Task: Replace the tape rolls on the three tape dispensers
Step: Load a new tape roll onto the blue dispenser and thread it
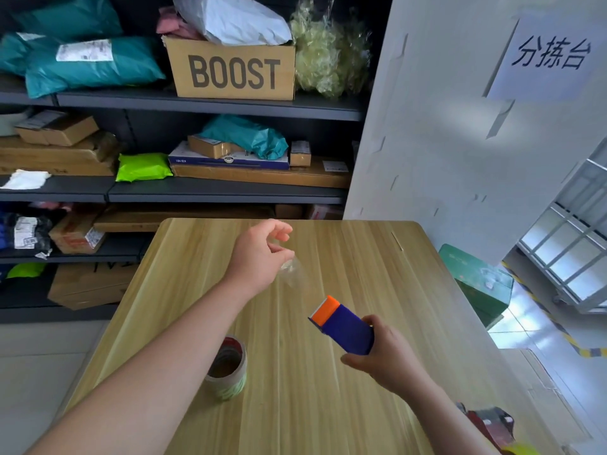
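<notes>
My right hand [387,353] grips a blue tape dispenser [349,328] with an orange cutter end, held above the wooden table [328,405]. A strip of clear tape [292,272] runs from the dispenser's orange end up to my left hand [262,257], which pinches its free end between thumb and fingers. Near my left forearm a stack of tape rolls [228,367] stands on the table, the top one with a red-printed core. At the lower right corner lies a dark red dispenser [489,421], partly cut off by the frame edge, with a yellow object beside it.
Dark shelving [197,106] behind the table holds parcels, teal mailer bags and a cardboard box marked BOOST [233,68]. A white wall panel with a paper sign [548,57] rises at the right. A green box [476,284] sits on the floor beside the table's right edge.
</notes>
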Motion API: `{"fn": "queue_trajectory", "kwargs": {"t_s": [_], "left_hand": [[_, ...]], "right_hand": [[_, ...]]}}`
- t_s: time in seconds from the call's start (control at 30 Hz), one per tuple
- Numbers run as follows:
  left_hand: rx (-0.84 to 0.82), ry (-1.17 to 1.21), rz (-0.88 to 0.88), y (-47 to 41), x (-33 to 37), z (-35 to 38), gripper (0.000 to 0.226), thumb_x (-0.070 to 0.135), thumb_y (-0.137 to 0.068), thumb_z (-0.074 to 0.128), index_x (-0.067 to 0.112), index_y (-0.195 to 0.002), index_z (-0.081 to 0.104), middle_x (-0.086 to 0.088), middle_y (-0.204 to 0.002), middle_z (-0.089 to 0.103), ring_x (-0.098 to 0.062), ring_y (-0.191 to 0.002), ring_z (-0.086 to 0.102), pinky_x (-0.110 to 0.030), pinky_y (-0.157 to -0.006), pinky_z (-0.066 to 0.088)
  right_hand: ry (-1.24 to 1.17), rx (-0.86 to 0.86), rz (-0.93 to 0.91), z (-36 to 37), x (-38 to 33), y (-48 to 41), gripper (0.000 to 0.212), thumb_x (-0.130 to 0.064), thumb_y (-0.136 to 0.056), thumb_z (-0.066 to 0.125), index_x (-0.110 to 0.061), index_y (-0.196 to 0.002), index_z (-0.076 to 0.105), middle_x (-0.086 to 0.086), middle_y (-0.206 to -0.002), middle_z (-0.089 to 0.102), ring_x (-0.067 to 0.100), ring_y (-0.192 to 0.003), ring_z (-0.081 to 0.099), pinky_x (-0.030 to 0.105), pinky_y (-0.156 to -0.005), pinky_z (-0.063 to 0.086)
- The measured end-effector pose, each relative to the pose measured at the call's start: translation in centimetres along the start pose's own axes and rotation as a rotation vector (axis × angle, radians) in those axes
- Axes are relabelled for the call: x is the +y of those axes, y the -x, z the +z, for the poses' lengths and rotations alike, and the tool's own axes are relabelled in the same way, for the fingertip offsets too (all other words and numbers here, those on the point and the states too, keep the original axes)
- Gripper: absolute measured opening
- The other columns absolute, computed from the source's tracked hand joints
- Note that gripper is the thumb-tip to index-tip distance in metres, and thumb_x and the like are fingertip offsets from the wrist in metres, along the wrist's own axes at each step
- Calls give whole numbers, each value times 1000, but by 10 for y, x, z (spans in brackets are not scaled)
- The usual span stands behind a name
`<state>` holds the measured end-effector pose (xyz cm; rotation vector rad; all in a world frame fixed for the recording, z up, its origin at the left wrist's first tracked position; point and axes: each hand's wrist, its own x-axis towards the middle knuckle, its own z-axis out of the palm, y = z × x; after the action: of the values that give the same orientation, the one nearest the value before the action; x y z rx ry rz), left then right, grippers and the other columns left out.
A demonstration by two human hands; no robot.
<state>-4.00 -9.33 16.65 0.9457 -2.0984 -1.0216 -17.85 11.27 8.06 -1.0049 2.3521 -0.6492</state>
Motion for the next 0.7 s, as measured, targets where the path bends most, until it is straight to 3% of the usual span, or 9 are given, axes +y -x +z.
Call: {"fn": "queue_trajectory", "kwargs": {"t_s": [0.07,0.13,0.23,0.33,0.5,0.7], "left_hand": [[-3,94,-135,3,-2,3,31,5,-81,71,21,-106,64,4,-100,65,-13,-92,64,-28,-76,57],[-62,356,-339,5,-1,4,29,-2,-84,67,15,-106,64,-7,-104,65,-24,-101,64,-37,-79,60],[-229,752,-636,11,7,2,30,-13,-89,53,1,-115,59,-20,-107,61,-26,-87,66,-28,-63,61],[-377,941,-794,17,8,0,32,-17,-89,45,-5,-117,56,-22,-96,62,-23,-77,63,-26,-61,60],[-540,989,-849,40,8,21,33,-16,-88,45,-6,-118,55,-18,-89,63,-17,-65,64,-22,-58,58],[-538,628,-647,63,-1,51,37,-15,-86,46,2,-116,61,-9,-98,58,-15,-75,55,-23,-72,53]], "right_hand": [[14,52,37,5,1,-2,53,-41,-63,79,-23,-101,47,-7,-88,56,10,-74,56,20,-55,41],[45,86,66,8,2,-5,51,-41,-63,80,-21,-97,47,-6,-84,56,11,-71,54,21,-53,39],[99,134,87,10,4,-8,50,-43,-65,79,-19,-94,46,-4,-83,58,16,-71,55,25,-52,37],[145,195,89,11,5,-7,50,-44,-70,76,-17,-92,40,-4,-80,56,19,-70,54,24,-48,32],[135,281,30,14,-1,-7,50,-42,-80,72,-16,-90,31,-1,-85,53,21,-71,49,19,-47,26],[-67,263,-45,16,-11,-8,48,-37,-81,73,-13,-93,34,-1,-91,51,19,-77,51,20,-55,34]]}}
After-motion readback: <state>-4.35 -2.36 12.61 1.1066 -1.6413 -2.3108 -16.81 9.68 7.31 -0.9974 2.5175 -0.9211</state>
